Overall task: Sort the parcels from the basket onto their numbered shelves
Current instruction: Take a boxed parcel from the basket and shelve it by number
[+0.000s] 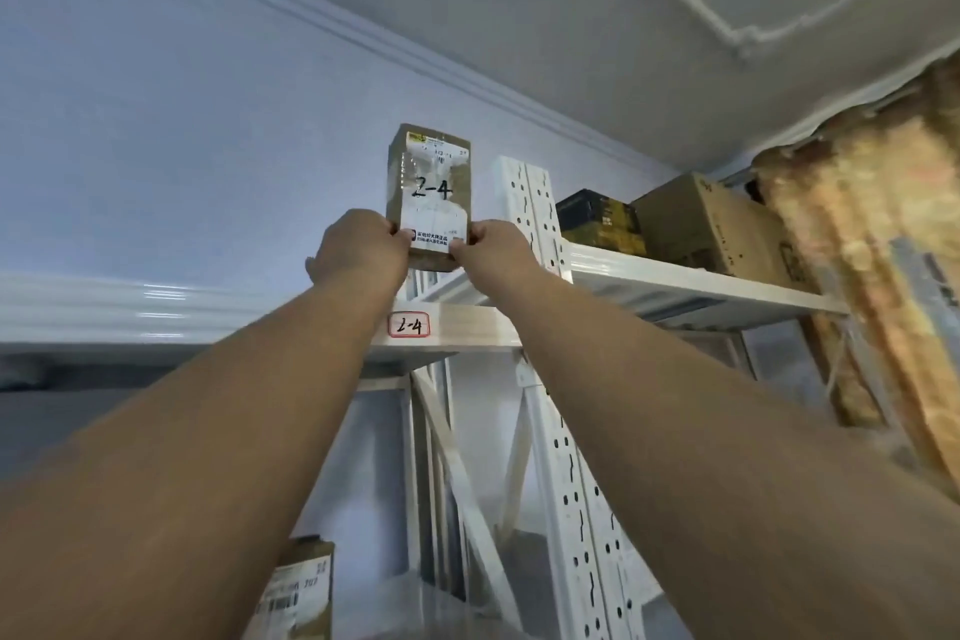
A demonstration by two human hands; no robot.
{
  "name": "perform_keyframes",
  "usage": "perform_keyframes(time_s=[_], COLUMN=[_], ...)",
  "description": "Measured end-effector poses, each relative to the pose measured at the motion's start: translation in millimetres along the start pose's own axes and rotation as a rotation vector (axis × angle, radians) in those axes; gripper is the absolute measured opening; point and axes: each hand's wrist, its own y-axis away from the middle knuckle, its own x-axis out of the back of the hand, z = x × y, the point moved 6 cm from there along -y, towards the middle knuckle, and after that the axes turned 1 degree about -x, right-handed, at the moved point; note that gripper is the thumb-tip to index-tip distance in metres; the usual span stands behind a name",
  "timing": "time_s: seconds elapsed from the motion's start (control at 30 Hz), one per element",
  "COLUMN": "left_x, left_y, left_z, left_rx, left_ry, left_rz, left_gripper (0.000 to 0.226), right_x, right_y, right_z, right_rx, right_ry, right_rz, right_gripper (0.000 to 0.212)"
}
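A small brown cardboard parcel (428, 182) with a white label marked "2-4" stands upright above the top white shelf (467, 327). My left hand (358, 250) grips its lower left corner and my right hand (491, 247) pinches its lower right corner. The shelf's front edge carries a red-bordered tag (409, 326) reading "2-4", directly below the parcel. Whether the parcel's base touches the shelf is hidden by my hands. The basket is out of view.
A white perforated upright (535, 208) stands just right of the parcel. Beyond it the neighbouring shelf holds a dark box (597, 218) and a brown carton (706, 224). Another labelled parcel (298, 592) sits on a lower shelf. A tall wrapped bundle (883, 250) leans at right.
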Motion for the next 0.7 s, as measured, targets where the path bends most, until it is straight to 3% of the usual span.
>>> perform_keyframes(time_s=[0.07, 0.33, 0.57, 0.63, 0.7], left_x=[-12, -40, -38, -36, -28], left_y=[-5, 6, 11, 15, 21], left_z=[-12, -12, -9, -9, -8], left_rx=[0.052, -0.013, 0.061, 0.068, 0.041], left_ry=[-0.129, -0.618, -0.737, -0.702, -0.569], left_rz=[0.021, 0.043, 0.046, 0.038, 0.043], left_gripper=[0.026, 0.028, 0.036, 0.036, 0.039], right_x=[-18, -47, -44, -43, -45], right_y=[-10, -33, -29, -26, -21], right_z=[14, 51, 54, 56, 64], right_rx=[-0.002, 0.059, 0.081, 0.066, 0.0], right_ry=[0.05, 0.165, 0.229, 0.22, 0.195], right_rz=[-0.054, -0.149, -0.139, -0.159, -0.157], right_gripper=[0.026, 0.03, 0.033, 0.042, 0.067])
